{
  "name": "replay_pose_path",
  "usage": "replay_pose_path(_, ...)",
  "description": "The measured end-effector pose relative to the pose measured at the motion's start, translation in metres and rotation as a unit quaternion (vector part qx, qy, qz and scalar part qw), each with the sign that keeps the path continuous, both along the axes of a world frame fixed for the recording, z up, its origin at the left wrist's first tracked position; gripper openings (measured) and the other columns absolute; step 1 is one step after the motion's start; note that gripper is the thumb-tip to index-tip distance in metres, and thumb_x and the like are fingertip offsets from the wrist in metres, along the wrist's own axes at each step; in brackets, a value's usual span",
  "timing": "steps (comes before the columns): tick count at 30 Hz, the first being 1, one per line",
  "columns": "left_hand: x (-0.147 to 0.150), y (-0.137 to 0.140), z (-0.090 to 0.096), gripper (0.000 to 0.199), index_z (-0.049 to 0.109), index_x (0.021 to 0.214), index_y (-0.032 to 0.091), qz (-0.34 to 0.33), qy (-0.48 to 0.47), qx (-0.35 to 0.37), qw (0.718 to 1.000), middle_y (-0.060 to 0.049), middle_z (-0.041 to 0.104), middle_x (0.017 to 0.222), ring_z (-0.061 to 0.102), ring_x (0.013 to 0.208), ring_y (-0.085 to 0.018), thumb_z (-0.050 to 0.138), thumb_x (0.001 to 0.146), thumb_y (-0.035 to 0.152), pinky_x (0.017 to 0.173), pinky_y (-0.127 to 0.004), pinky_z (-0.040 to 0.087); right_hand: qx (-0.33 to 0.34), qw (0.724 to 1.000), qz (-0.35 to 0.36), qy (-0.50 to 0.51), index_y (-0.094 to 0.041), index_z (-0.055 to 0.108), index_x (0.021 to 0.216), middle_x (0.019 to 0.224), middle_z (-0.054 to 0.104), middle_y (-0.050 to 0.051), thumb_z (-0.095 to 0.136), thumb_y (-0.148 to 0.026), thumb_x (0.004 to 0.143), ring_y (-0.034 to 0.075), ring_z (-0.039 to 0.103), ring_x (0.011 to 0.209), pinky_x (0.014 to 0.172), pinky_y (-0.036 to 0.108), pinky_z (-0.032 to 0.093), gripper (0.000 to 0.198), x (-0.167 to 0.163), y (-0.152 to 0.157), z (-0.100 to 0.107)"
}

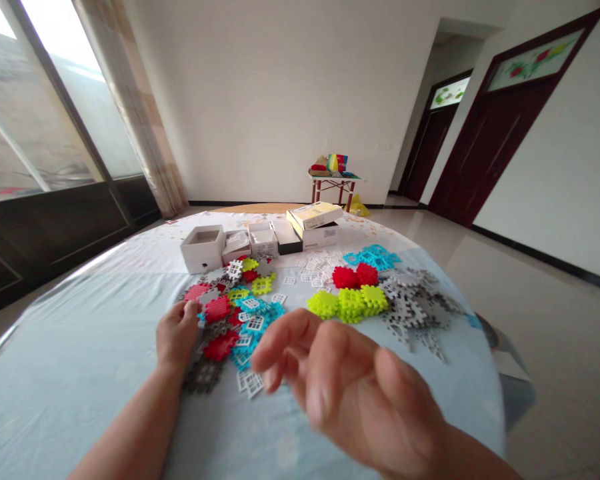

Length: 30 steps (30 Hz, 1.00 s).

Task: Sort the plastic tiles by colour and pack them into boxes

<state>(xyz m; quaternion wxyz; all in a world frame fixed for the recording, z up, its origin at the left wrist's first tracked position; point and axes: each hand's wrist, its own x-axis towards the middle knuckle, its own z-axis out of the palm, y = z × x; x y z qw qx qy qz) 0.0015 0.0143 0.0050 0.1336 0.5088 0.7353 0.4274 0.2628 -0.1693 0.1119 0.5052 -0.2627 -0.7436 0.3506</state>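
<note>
Reaching, in the head view, with the bare left hand (pixel 174 333) to the left edge of the mixed heap of red, blue, grey and lime-green toothed plastic pieces (pixel 222 345). Fingers there bent close together, narrow; cannot tell of any piece between them. Holding the bare right hand (pixel 350 387) above the worktop covered with pale-blue cloth (pixel 110 320), near the camera, with fingers half-bent, loosely apart and without any visible piece. Lying beyond it, mostly by colour: lime-green toothed pieces (pixel 350 305), red toothed pieces (pixel 355 275), blue toothed pieces (pixel 373 257), grey toothed pieces (pixel 413 300). Better to pinch one piece by its rim, to free hooked teeth gently, and to pick off first any thin white plastic window-shaped frames (pixel 255 324) lying on top. Hidden: left fingertips in part, lower layers of the heap, worktop behind the right hand. Cut off: both forearms, at the lower edge. Hard to make out: contents of the open white cardboard boxes (pixel 203 257).
</note>
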Motion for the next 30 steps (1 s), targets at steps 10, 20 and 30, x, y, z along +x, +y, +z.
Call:
replay_pose_path(10, 0.009, -0.002, -0.001, 0.039, 0.063, 0.103, 0.019, -0.025, 0.114, 0.029, 0.993, -0.009, 0.062, 0.114, 0.051, 0.111, -0.024, 0.037, 0.081, 0.039, 0.095, -0.035, 0.038, -0.258, 0.960, -0.009, 0.108, -0.016, 0.062, 0.077, 0.072, 0.058, 0.001, 0.054, -0.036, 0.082, 0.010, 0.046, 0.062, 0.061, 0.023, 0.038, 0.023, 0.011, 0.086, -0.069)
replay_pose_path(20, 0.024, -0.010, 0.002, 0.044, 0.061, 0.112, 0.025, -0.100, 0.185, -0.017, 0.978, -0.008, 0.055, 0.125, 0.045, 0.117, -0.028, 0.034, 0.084, 0.044, 0.099, -0.045, 0.031, -0.132, 0.981, -0.111, -0.089, -0.016, 0.063, 0.082, 0.075, 0.060, 0.002, 0.053, -0.030, 0.082, 0.013, 0.053, 0.067, 0.061, 0.024, 0.040, 0.017, 0.011, 0.098, -0.090)
replay_pose_path(30, 0.027, -0.018, 0.014, 0.053, 0.068, 0.086, 0.020, -0.086, 0.121, 0.013, 0.989, -0.007, 0.070, 0.089, 0.062, 0.088, -0.023, 0.024, 0.085, 0.049, 0.076, -0.030, 0.045, 0.005, 0.956, -0.036, -0.293, -0.018, 0.064, 0.101, 0.099, 0.061, 0.007, 0.074, -0.035, 0.064, 0.021, 0.051, 0.097, 0.090, 0.033, 0.038, 0.042, 0.024, 0.093, -0.092)
